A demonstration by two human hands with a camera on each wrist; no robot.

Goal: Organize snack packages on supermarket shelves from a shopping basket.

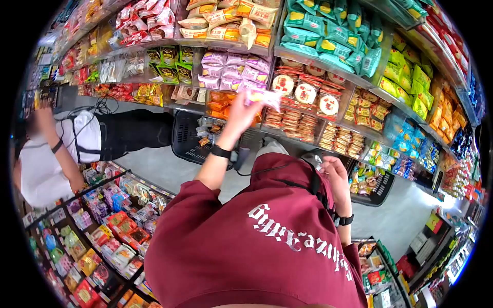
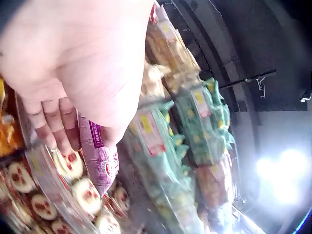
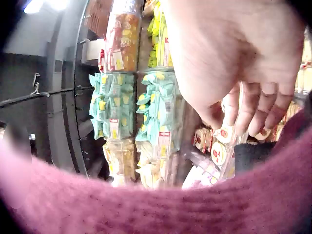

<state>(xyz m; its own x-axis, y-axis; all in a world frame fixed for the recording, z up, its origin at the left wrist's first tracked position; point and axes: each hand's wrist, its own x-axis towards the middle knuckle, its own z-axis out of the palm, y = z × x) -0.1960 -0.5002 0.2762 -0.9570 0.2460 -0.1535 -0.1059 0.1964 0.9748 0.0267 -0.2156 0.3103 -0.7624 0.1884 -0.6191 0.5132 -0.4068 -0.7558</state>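
A purple snack packet is pinched between the thumb and fingers of my left hand, in front of the shelf of round white cakes. The left wrist view shows the packet hanging below the left thumb, beside the other fingers. Similar purple packets lie on the shelf just behind. My right hand is low in front of my body, its fingers bent. Something small and pale is at its fingertips, too unclear to name. In the right wrist view the right hand has its thumb near the fingers.
A black basket with small packets stands on the floor at left, another at right. A person in a white shirt stands at the left. Low display bins lie behind. Teal packets fill an upper shelf.
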